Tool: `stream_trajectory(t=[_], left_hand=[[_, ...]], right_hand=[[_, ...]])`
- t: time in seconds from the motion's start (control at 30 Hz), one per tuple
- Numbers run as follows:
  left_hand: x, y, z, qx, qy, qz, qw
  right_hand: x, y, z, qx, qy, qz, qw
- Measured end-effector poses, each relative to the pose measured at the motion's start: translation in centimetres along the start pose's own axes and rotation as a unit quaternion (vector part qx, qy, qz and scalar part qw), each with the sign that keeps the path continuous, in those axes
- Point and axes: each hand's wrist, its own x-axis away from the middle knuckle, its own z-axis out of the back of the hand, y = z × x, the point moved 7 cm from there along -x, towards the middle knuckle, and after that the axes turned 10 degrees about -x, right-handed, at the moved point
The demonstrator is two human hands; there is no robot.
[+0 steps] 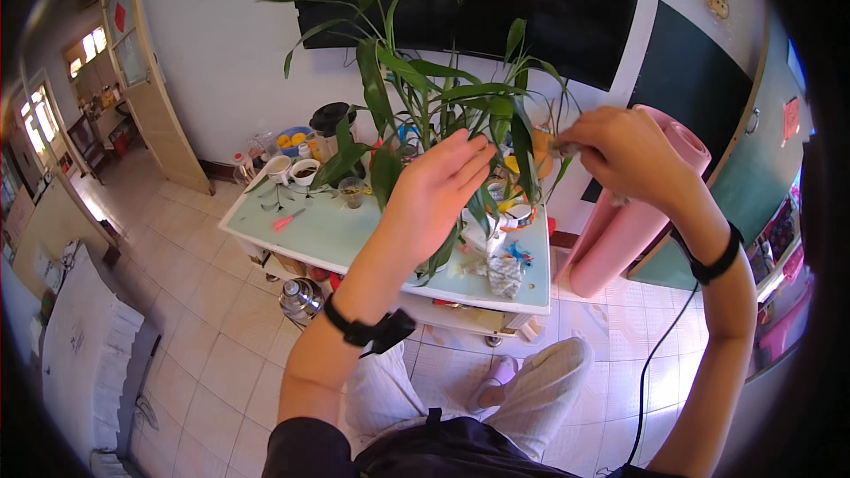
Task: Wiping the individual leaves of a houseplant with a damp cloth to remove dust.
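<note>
A tall green leafy plant [425,79] spreads over the glass-topped table. In among its leaves is my left hand [441,179], palm turned inward and fingers extended; whether it touches a leaf or stem is hard to tell. My right hand [614,153], at the plant's right side, pinches a greyish crumpled cloth [566,148], part of which shows below the palm. On the table's right part lies a crumpled patterned cloth [506,275], close to a white container [483,236]. Pink-handled scissors [285,220] rest on the left part. The plant's base is largely hidden.
Cups [305,171], a clear glass [350,191], a dark-lidded jug [330,121] and a blue bowl of yellow fruit [290,139] crowd the table [319,218]. A television [465,0] hangs behind. Rolled pink mats [614,239] stand right; a metal flask [302,299] is on the floor.
</note>
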Motion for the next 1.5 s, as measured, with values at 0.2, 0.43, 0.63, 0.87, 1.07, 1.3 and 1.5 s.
stream_trajectory(t=[0.2,0.43,0.63,0.87,1.07,1.3,1.5], left_hand=[[4.1,11.2,0.2,-0.397,0.105,-0.168,0.896],[-3.8,12.7,9.1,-0.254,0.111,-0.063,0.959],[-9.8,10.2,7.7,0.011,-0.005,0.055,0.998],[-11.4,9.7,7.8,-0.047,0.109,0.015,0.993],[-10.5,10.0,6.3,-0.024,0.032,0.013,0.999],[-9.6,9.0,4.1,-0.024,-0.007,-0.032,0.999],[-6.6,9.9,3.7,-0.108,0.046,-0.035,0.992]], right_hand=[[1.3,-3.7,2.2,-0.167,0.012,0.046,0.985],[-8.7,-4.2,1.5,-0.311,0.066,0.055,0.946],[-17.3,0.7,1.0,-0.177,0.202,-0.009,0.963],[-22.0,-0.7,-3.6,-0.156,0.093,-0.059,0.982],[-22.1,-3.4,-5.4,-0.181,-0.024,-0.065,0.981],[-25.9,0.0,-4.6,-0.253,0.11,-0.074,0.958],[-23.6,-0.6,-1.9,-0.674,0.175,-0.036,0.717]])
